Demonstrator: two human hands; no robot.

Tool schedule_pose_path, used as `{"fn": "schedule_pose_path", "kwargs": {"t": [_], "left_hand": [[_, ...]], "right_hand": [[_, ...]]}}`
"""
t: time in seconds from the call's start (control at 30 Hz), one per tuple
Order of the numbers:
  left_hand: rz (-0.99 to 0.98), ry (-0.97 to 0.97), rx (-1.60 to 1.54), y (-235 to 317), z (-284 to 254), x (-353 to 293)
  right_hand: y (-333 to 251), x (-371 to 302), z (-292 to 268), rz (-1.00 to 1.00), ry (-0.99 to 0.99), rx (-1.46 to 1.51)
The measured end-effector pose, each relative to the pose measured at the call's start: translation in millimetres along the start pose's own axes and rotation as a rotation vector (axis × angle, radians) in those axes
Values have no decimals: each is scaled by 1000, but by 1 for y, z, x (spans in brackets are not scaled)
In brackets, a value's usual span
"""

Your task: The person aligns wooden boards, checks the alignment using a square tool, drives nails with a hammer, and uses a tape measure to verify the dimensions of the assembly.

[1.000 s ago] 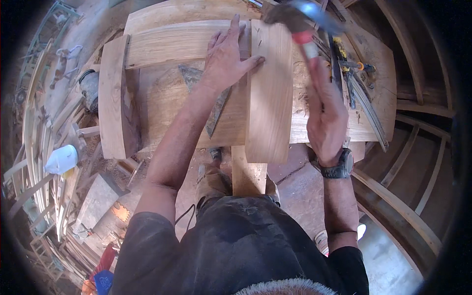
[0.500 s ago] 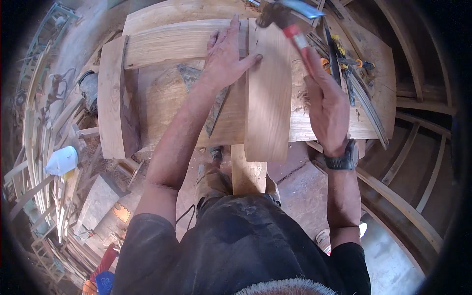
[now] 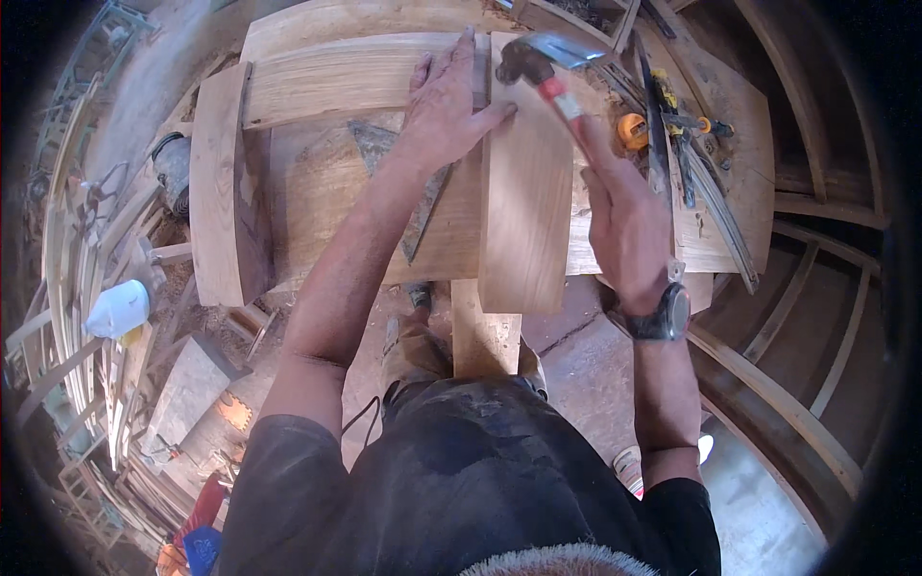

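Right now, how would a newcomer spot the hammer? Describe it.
On the bench, find the broad board by the thumb of the left hand. Near its far end, gripped in the right hand, is the hammer: dark, shiny head, red handle with a pale band. It's the only tool held; the tools to its right lie on the bench.

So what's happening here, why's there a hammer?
A person is working at some wood with both hands. The right hand grips a red-and-white-handled hammer, its head over the far end of a thick block; I can't tell whether they touch. The left hand lies on a long board, its thumb reaching over the block's edge. Another block stands at the board's left end, and a grey triangular piece lies near the left forearm.
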State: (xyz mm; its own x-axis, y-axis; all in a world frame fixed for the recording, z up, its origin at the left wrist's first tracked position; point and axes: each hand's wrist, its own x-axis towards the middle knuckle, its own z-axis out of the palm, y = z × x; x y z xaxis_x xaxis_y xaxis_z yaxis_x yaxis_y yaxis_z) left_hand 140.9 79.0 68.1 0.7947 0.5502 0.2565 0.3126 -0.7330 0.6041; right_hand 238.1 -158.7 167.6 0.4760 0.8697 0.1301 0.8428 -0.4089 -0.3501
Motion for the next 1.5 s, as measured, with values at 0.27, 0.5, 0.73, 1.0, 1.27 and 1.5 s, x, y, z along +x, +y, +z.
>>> {"fn": "schedule_pose_path", "kwargs": {"t": [0.27,0.5,0.73,1.0,1.27,1.5], "left_hand": [[16,-8,15,-2,2,2],[10,-9,4,-3,3,1],[-3,-50,3,-1,3,2],[19,-23,22,-3,6,1],[31,-26,27,-3,5,2],[10,-27,22,-2,4,1]], "right_hand": [[1,-1,8,-41,188,181],[-4,11,2,-96,308,296],[7,15,-5,-95,94,154],[11,15,-1,-29,7,79],[13,12,-1,-103,79,75],[5,12,-7,-60,112,135]]}}
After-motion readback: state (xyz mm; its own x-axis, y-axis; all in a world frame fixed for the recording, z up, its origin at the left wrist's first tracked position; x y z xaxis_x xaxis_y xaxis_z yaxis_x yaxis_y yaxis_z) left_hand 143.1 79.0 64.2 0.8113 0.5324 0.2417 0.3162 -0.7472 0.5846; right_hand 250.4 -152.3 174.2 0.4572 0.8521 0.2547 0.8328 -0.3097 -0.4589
